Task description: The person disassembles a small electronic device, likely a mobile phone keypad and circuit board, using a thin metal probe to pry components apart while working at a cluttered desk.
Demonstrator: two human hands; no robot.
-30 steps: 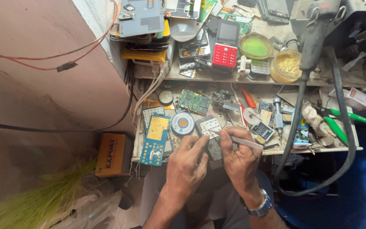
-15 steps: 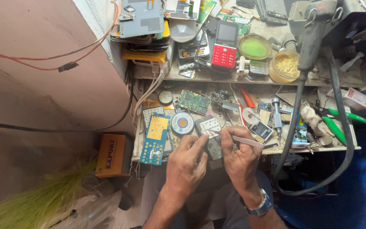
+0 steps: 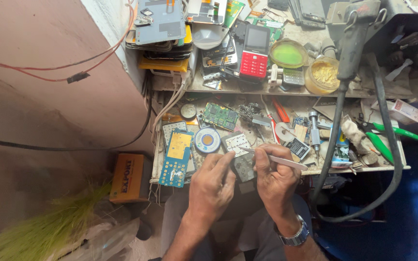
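Both hands work on a small phone part at the front edge of a cluttered repair bench.

The left hand (image 3: 212, 186) pinches the small grey phone part (image 3: 243, 168) between fingers and thumb, holding it just above the bench (image 3: 286, 104) edge. The right hand (image 3: 276, 178) is closed around a thin white tool (image 3: 273, 158), its tip pointing left over the part. Against half a second ago, hands, part and tool sit in almost the same place, so the work looks steady. A blue circuit board (image 3: 176, 157) and a round solder reel (image 3: 207, 140) lie just left.
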